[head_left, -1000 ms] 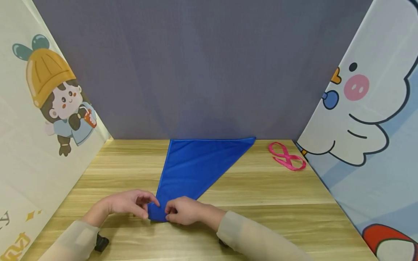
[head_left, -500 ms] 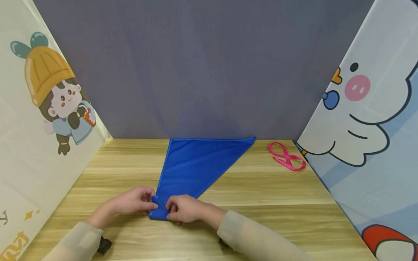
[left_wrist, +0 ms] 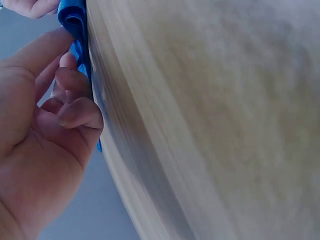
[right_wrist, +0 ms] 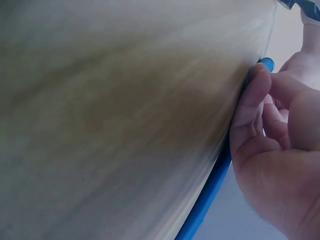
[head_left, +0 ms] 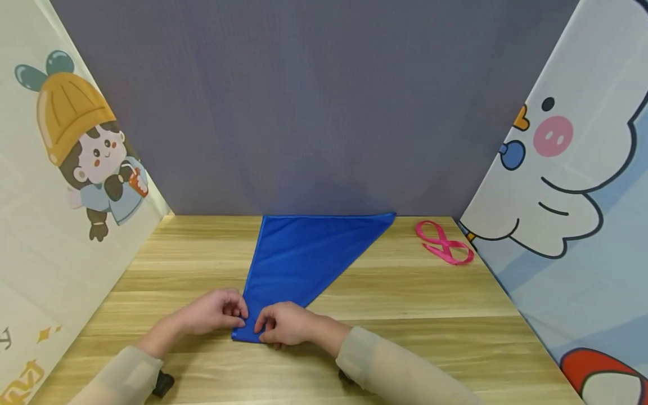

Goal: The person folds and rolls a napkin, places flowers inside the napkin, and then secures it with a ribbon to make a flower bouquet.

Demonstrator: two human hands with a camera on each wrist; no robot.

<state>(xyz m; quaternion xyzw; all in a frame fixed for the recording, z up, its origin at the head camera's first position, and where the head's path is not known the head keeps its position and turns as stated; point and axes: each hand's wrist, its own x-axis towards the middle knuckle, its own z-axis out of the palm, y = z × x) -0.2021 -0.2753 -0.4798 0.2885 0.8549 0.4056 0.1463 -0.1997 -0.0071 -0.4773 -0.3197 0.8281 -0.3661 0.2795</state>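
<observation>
A blue cloth (head_left: 309,259) lies on the wooden table, wide at the far edge and narrowing toward the person, where its near end is folded over. My left hand (head_left: 217,312) is at the near left corner, thumb and curled fingers pinching the cloth's edge. In the left wrist view, the rolled fold (left_wrist: 75,17) shows beside the thumb tip. Opposite it, my right hand (head_left: 288,324) pinches the near edge of the cloth, covering part of the fold. The right wrist view has the fingertips low at the table, with the blue edge (right_wrist: 210,195) running beneath the hand.
A pink ribbon (head_left: 444,244) lies looped at the far right of the table (head_left: 405,349). A grey panel (head_left: 314,107) rises behind the table, and printed cartoon panels stand at the left and right sides.
My left hand has shifted slightly right along the cloth's edge. The small flap raised at the near left corner half a second ago now lies flatter. My right hand has hardly moved.
</observation>
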